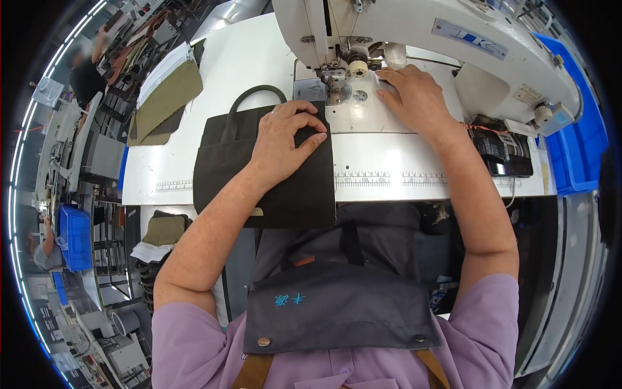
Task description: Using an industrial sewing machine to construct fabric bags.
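A dark olive-black fabric bag piece (220, 165) with a looped handle (249, 94) lies flat on the white sewing table, its lower part hanging over the front edge. On top of it rests my left hand (285, 139), fingers apart and slightly bent, pressing the cloth near its right edge. The cloth's upper right corner sits beside the presser foot area (335, 81) of a white sewing machine (414, 26). My right hand (414, 97) lies on the machine bed (363, 120), right of the needle area, thumb and fingers apart, with nothing visible in it.
Olive and white fabric pieces (165, 97) lie at the table's left. A black phone-like object (499, 152) with a cable lies at the right. Blue bins (576, 129) stand beyond the table's right edge. More cut pieces (165, 230) are stacked below left. Other people work far left.
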Motion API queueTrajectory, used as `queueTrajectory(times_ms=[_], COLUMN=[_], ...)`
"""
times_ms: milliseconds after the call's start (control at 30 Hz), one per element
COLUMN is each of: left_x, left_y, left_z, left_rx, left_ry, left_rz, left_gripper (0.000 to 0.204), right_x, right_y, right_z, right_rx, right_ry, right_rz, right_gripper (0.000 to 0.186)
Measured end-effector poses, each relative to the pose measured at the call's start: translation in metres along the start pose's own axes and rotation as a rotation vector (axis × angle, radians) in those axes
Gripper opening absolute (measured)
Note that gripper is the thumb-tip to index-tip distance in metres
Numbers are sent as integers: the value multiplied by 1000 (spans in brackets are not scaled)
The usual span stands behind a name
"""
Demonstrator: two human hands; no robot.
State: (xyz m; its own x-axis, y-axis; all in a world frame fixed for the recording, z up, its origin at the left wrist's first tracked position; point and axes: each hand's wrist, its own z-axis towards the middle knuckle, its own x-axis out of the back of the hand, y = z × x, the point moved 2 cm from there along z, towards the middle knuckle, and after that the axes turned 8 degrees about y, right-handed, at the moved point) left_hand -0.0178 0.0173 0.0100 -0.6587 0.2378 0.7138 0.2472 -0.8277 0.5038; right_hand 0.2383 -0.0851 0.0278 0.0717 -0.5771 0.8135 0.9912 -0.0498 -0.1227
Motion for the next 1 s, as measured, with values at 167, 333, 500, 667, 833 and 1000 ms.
queueTrajectory(times_ms=[167,333,500,667,833,1000], left_x=[4,0,-2,-1,0,-1], left_y=[-4,3,9,13,12,9], left_z=[-1,6,3,2,2,8], left_rx=[92,135,189,131,123,100], left_ry=[-38,-67,-25,1,-9,-27], left_rz=[-89,-83,-8,21,42,43], left_gripper=[13,11,9,12,13,12], right_x=[-7,-6,0,0,6,3], right_y=[8,19,20,15,13,-6], right_z=[-4,-8,-8,-13,-8,-6], right_rx=[-53,-1,-70,66,107,85], right_ry=[45,170,42,98,120,264], right_rz=[59,-97,-143,-246,-199,183], right_gripper=[29,28,23,19,10,5])
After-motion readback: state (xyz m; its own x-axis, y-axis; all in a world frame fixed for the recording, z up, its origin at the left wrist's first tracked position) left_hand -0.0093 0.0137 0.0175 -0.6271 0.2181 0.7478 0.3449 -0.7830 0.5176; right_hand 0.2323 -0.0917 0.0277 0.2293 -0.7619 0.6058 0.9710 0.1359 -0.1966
